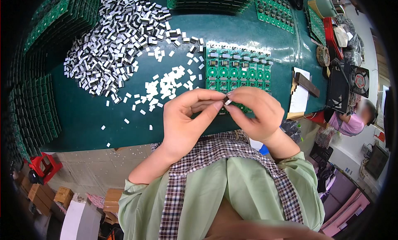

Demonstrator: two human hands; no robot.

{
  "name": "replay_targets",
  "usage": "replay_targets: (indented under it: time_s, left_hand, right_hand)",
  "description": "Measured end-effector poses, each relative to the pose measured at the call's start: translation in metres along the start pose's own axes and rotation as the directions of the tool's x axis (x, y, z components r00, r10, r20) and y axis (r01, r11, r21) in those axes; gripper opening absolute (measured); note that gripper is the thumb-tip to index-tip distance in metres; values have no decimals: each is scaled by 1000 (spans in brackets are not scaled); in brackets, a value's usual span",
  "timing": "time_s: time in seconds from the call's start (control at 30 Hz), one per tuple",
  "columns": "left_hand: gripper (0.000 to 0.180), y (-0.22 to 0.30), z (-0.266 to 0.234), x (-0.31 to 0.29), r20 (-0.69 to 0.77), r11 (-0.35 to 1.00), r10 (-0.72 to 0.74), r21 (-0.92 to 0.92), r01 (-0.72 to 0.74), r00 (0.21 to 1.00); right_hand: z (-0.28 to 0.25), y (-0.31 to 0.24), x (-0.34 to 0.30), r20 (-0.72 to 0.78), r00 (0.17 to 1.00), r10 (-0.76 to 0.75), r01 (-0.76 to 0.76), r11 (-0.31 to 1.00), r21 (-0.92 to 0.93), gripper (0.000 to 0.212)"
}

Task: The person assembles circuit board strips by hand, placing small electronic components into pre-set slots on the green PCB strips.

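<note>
My left hand [184,118] and my right hand [259,113] meet over the near edge of a green circuit board panel [211,83]. Between their fingertips is a small black part with a white face [226,101], pinched from both sides; it looks like one of the small display modules. The board panel lies flat, with rows of components and round outlines on it. To its left spreads a large heap of black-and-white display modules [120,41]. Small white pads [168,84] lie scattered between the heap and my left hand.
Stacks of green circuit boards [35,111] stand along the left edge, with another stack [211,2] at the back. On the right are a board panel [275,12], a white sheet with a dark bar [306,84] and a fan [359,82]. A person [352,122] sits farther right.
</note>
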State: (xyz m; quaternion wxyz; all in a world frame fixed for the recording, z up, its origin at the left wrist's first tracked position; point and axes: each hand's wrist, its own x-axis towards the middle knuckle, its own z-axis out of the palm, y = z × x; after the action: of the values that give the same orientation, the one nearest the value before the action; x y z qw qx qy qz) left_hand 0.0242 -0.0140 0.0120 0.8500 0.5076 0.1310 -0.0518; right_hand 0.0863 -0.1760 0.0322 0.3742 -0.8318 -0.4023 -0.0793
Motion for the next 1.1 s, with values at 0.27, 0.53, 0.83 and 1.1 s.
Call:
replay_targets:
  time_s: [0.27,0.53,0.83,1.1]
  left_hand:
    - [17,-8,-5,7,149,762,459,441,-474,876]
    - [20,-7,-3,8,242,711,460,476,-518,854]
    - [12,-4,3,20,263,583,475,621,-524,840]
    - [25,19,-23,63,317,126,387,912,-391,866]
  right_hand:
    - [-1,-3,-7,167,902,399,-417,697,584,22]
    - [-19,11,12,270,957,103,-186,935,301,21]
    - [-15,10,3,43,967,252,-256,949,186,19]
    - [-44,62,3,21,984,178,-167,951,-261,17]
